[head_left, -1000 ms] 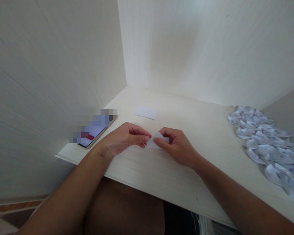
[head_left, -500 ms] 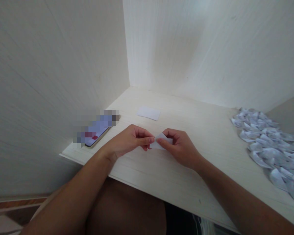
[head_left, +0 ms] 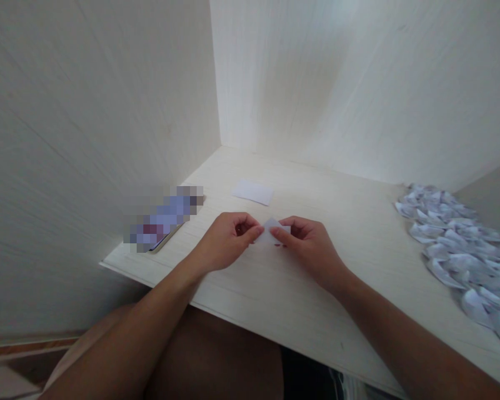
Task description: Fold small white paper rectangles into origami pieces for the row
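Between my two hands is a small piece of white paper (head_left: 267,238), with a folded, pointed top edge. My left hand (head_left: 233,236) pinches its left side between thumb and fingers. On the right, my right hand (head_left: 306,241) grips the other side, its thumb lying flat over the front and fingers behind. The paper is held above the pale table (head_left: 250,286). Just beyond the hands a flat white paper slip (head_left: 253,192) lies on the tabletop.
A phone (head_left: 164,222), partly blurred out, lies at the left by the side wall. Many folded white paper pieces (head_left: 454,239) are spread in a pile along the right. Pale panels (head_left: 316,83) close in the back and left.
The fingers have shifted on the paper: my left hand has turned slightly, and more of the paper's pointed top now shows between the thumbs. The slip and the pile have stayed put.
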Demonstrator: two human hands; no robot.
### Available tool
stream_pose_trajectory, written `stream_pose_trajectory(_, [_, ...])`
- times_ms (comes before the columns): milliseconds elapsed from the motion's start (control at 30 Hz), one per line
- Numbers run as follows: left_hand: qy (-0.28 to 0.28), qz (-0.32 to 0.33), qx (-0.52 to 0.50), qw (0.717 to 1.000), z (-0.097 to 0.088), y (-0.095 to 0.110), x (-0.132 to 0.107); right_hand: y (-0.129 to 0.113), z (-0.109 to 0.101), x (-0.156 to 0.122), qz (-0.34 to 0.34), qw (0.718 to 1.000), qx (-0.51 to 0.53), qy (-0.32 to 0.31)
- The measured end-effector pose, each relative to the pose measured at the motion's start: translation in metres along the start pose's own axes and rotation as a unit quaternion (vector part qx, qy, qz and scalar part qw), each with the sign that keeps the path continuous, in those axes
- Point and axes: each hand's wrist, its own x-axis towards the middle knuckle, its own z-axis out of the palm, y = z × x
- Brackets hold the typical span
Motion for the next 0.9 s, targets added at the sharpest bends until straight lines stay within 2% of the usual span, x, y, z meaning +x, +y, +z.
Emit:
stream_pose_trajectory(133, [0.014, 0.003, -0.039, 0.999, 0.0, -0.001, 0.001, 0.0, 0.0, 0.0, 0.006, 0.998, 0.065, 0.026])
stream_pose_trajectory(367, [0.038, 0.004, -0.092, 0.995, 0.005, 0.0, 0.0, -0.002, 0.003, -0.001, -0.022, 0.992, 0.087, 0.091])
stream_pose_trajectory(500, [0.068, -0.004, -0.138, 0.988, 0.01, -0.001, -0.001, -0.001, 0.006, -0.001, -0.073, 0.984, 0.097, 0.133])
stream_pose_trajectory(700, [0.118, 0.006, -0.151, 0.981, 0.013, 0.002, -0.001, -0.001, 0.009, -0.003, -0.169, 0.971, 0.093, 0.144])
stream_pose_trajectory(900, [0.131, 0.019, -0.16, 0.978, 0.011, 0.005, -0.002, -0.004, 0.009, -0.006, -0.201, 0.965, 0.067, 0.156])
